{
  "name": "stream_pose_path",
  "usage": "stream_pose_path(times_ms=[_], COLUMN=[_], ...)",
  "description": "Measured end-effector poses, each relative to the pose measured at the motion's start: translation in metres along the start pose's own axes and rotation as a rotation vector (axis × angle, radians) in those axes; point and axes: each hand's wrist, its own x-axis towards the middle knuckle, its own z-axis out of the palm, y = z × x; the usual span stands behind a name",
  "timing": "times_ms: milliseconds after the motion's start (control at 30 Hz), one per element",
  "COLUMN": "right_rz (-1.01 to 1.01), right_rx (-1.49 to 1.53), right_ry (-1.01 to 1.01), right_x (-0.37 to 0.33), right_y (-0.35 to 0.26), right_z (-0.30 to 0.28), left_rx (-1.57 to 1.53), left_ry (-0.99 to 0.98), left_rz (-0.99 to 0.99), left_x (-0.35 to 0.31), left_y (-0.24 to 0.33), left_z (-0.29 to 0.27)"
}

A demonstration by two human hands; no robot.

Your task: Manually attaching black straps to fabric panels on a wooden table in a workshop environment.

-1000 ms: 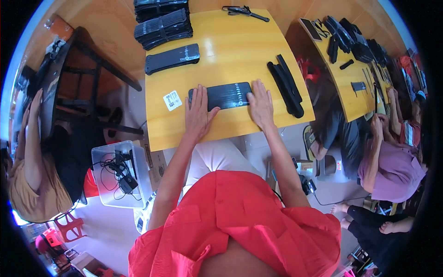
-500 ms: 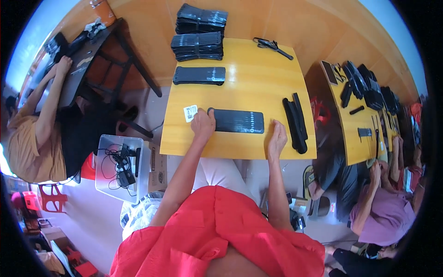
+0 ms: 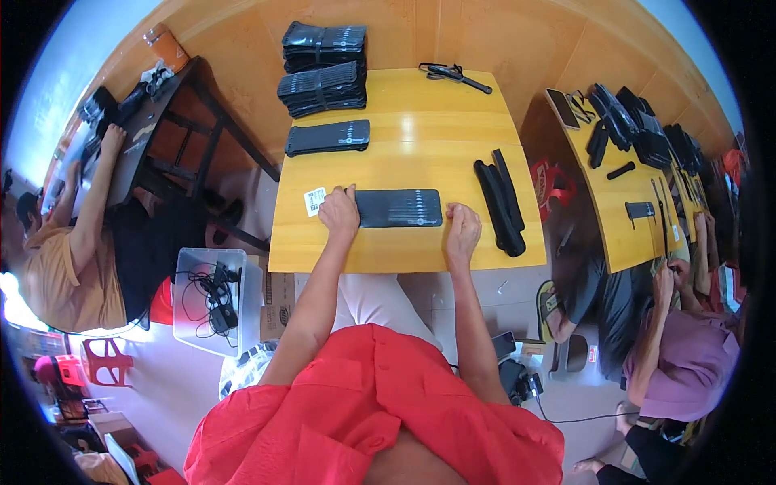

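Note:
A flat black packet (image 3: 398, 208) with pale printing lies across the near part of the yellow table. My left hand (image 3: 339, 214) is closed on its left end, thumb on the top edge. Beside that hand, a white label sheet (image 3: 314, 201) lies on the table. Just off the packet's right end rests my right hand (image 3: 464, 234), its fingers curled in; whatever they may hold is hidden. Farther right lie long black strap-like pieces (image 3: 503, 206), side by side.
Beyond the packet lies a low stack of similar packets (image 3: 327, 137), with taller banded bundles (image 3: 322, 86) behind it. A black tool with a cord (image 3: 457, 76) is at the far edge. A clear bin of cables (image 3: 212, 299) stands left. Other people work at side tables.
My right hand has come in toward the packet's right end, and its fingers have curled. My left hand stays at the left end. The whole view has shifted slightly.

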Motion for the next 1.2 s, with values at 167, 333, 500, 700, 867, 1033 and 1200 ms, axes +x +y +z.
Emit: stream_pose_path(times_ms=[167, 333, 500, 700, 867, 1033, 1200], right_rz=[0.012, 0.024, 0.038, 0.110, 0.158, -0.076, 0.198], right_rx=[0.016, 0.042, 0.044, 0.087, 0.276, 0.157, 0.413], right_ry=[-0.006, 0.013, 0.024, 0.066, 0.130, 0.433, 0.136], right_x=[-0.001, -0.001, 0.001, -0.002, -0.004, -0.013, -0.001], right_y=[0.002, 0.000, 0.001, -0.003, -0.001, 0.012, 0.008], right_z=[-0.001, -0.001, 0.001, -0.006, -0.002, 0.003, -0.005], left_rx=[-0.056, -0.064, -0.087, -0.206, -0.240, -0.443, -0.449], left_ry=[0.033, 0.072, 0.115, 0.197, 0.168, 0.398, 0.380], left_rz=[0.062, 0.109, 0.142, 0.548, 0.705, 0.773, 0.769], left_x=[-0.002, -0.003, -0.001, -0.030, -0.047, -0.065, -0.040], left_y=[-0.003, -0.004, 0.002, 0.086, 0.080, 0.092, 0.059], left_z=[0.003, 0.003, -0.004, -0.088, -0.102, -0.183, -0.185])
